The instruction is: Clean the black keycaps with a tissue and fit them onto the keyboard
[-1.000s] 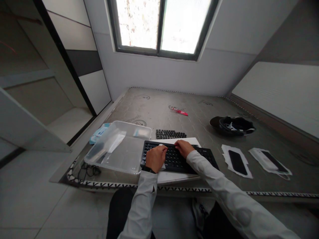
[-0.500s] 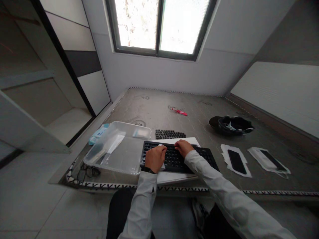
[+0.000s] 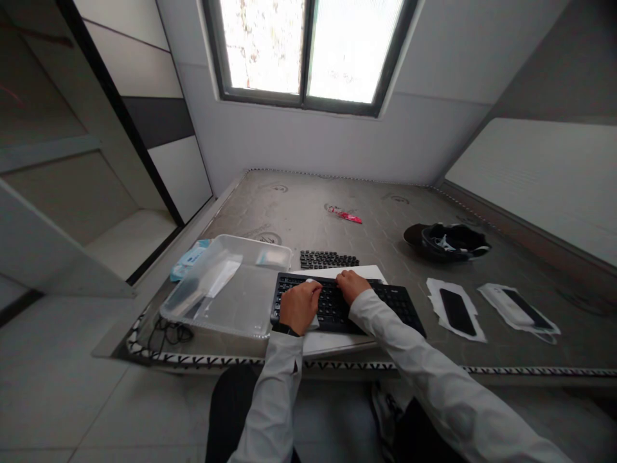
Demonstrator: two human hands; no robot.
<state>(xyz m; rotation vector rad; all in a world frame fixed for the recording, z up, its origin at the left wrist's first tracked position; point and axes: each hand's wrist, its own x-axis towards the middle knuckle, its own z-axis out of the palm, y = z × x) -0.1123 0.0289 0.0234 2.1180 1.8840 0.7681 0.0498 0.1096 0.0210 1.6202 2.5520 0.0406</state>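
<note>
A black keyboard [image 3: 332,312] lies on a flat white board or box [image 3: 337,344] at the front of the covered mattress. My left hand [image 3: 299,307] is closed over the keyboard's left part, with bits of a white wipe [image 3: 314,323] showing beneath and beside its fingers. Over the upper middle of the keys, my right hand [image 3: 353,286] has its fingers curled down and pressed together. Whatever its fingertips hold is hidden. Just behind the keyboard, black keycaps [image 3: 328,260] sit in rows.
Left of the keyboard stands a clear plastic tray [image 3: 260,302] with white packets in it; a blue pack [image 3: 189,260] and black cable [image 3: 168,334] are beside it. Rightward lie a black helmet [image 3: 453,243] and two phone-like slabs [image 3: 457,311] on white sheets. Farther back is a red item [image 3: 348,217].
My right hand has shifted slightly left along the upper keys. My left hand stays in nearly the same place on the keyboard.
</note>
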